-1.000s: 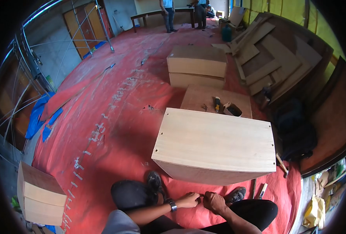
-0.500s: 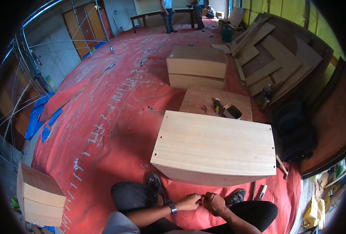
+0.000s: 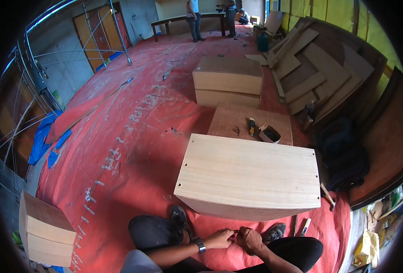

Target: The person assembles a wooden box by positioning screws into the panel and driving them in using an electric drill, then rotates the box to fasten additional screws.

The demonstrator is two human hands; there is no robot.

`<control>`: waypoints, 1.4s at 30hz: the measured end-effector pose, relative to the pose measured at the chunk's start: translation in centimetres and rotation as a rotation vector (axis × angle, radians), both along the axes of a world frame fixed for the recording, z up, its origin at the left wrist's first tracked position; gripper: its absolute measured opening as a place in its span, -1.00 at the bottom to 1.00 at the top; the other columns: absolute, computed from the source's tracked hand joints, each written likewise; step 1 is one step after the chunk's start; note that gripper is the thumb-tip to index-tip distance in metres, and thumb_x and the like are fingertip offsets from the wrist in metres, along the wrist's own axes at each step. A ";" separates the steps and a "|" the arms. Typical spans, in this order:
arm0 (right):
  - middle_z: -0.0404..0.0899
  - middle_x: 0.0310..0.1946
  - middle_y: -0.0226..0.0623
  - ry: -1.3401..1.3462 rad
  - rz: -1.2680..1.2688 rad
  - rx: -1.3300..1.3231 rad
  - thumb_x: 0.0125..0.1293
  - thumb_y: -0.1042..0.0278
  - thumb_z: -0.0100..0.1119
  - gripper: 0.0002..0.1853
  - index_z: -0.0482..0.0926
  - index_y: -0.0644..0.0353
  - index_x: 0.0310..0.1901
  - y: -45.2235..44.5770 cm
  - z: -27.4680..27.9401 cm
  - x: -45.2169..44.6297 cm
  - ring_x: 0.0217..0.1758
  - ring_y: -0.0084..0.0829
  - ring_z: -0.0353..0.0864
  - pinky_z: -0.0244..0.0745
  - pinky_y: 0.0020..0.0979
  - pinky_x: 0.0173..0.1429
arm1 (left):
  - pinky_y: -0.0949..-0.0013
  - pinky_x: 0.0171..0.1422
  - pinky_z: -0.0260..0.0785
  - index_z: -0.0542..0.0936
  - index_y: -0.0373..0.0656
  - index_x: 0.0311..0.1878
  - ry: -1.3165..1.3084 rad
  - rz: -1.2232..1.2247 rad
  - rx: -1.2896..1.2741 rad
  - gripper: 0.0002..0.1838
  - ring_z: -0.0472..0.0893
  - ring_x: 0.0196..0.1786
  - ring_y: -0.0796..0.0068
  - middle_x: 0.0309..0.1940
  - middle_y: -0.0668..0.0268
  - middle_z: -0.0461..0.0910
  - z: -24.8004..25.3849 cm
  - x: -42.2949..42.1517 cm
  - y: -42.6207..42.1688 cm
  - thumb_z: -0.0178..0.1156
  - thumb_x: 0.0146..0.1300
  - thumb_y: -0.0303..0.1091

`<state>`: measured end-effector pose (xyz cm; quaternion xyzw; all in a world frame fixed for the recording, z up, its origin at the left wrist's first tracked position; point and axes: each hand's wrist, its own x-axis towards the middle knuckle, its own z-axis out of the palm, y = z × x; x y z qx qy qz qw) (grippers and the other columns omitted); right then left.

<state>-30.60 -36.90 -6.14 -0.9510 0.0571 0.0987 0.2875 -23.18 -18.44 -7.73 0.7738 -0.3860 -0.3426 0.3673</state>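
My left hand (image 3: 221,238), with a watch (image 3: 201,246) at the wrist, is closed with its fingertips pinched. Against it, my right hand (image 3: 250,240) is closed too, its fingers curled. Something small and dark may be between the fingertips, but it is too small to name. Both hands are held low between my knees, over the red floor sheet. Just beyond them stands a pale wooden box (image 3: 249,170), its flat top showing several drilled holes near the left and right edges.
A plywood board (image 3: 224,120) behind the box carries a yellow-black cutter (image 3: 252,126), screws and a small container (image 3: 270,133). A hammer (image 3: 328,197) lies right. More boxes (image 3: 229,81), leaning panels (image 3: 319,73) and scaffolding (image 3: 81,50) surround the floor. People stand at a far table (image 3: 178,19).
The view has tilted slightly, so the box and board appear a little lower. My hands stay together with nearly the same hold. A person at the far table has shifted slightly.
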 end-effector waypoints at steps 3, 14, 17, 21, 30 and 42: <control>0.73 -0.32 0.09 0.053 0.014 -0.007 0.31 0.19 0.19 -0.76 0.59 0.21 -0.21 0.1 1.3 0.3 -0.25 0.09 0.77 0.67 0.02 -0.16 | 0.00 0.22 0.50 0.41 -0.28 0.45 0.032 -0.027 0.062 -0.36 0.65 0.12 -0.16 0.06 -0.22 0.63 -0.6 0.0 -0.1 0.16 0.26 -0.40; 0.73 -0.32 0.10 0.057 0.016 0.010 0.31 0.15 0.18 -0.74 0.61 0.19 -0.17 0.2 1.6 0.4 -0.25 0.10 0.77 0.66 0.02 -0.17 | -0.01 0.24 0.49 0.42 -0.32 0.41 0.024 -0.031 0.041 -0.39 0.64 0.15 -0.16 0.06 -0.20 0.64 0.6 0.0 0.0 0.18 0.27 -0.41; 0.73 -0.32 0.10 0.026 0.014 0.033 0.30 0.16 0.20 -0.74 0.61 0.18 -0.17 0.3 2.1 0.3 -0.25 0.10 0.77 0.66 0.02 -0.17 | 0.00 0.25 0.49 0.45 -0.30 0.38 0.057 0.021 0.031 -0.43 0.65 0.16 -0.14 0.06 -0.18 0.65 0.7 -0.3 0.1 0.19 0.29 -0.41; 0.73 -0.31 0.08 -0.010 0.031 0.036 0.31 0.15 0.19 -0.74 0.61 0.17 -0.16 0.2 1.9 0.1 -0.23 0.09 0.77 0.66 0.02 -0.17 | 0.00 0.24 0.49 0.49 -0.29 0.33 0.104 0.032 0.051 -0.48 0.65 0.17 -0.13 0.06 -0.16 0.66 0.5 -0.1 -0.2 0.19 0.29 -0.42; 0.72 -0.35 0.01 0.024 0.049 0.046 0.33 -0.03 0.24 -0.63 0.60 0.13 -0.10 -0.2 1.9 0.2 -0.21 0.09 0.77 0.67 0.02 -0.13 | -0.01 0.15 0.52 0.56 -0.21 0.29 0.011 0.062 -0.011 -0.49 0.70 0.05 -0.07 -0.03 -0.11 0.70 -2.4 -0.3 0.0 0.21 0.26 -0.31; 0.72 -0.20 0.11 0.118 0.041 0.069 0.36 0.15 0.17 -0.71 0.61 0.25 -0.15 0.1 3.0 0.4 -0.12 0.13 0.75 0.64 0.05 -0.03 | 0.24 0.11 0.55 0.53 -0.31 0.36 0.263 0.090 0.015 -0.45 0.74 0.00 0.26 -0.02 -0.05 0.73 -0.1 0.5 -0.3 0.13 0.26 -0.48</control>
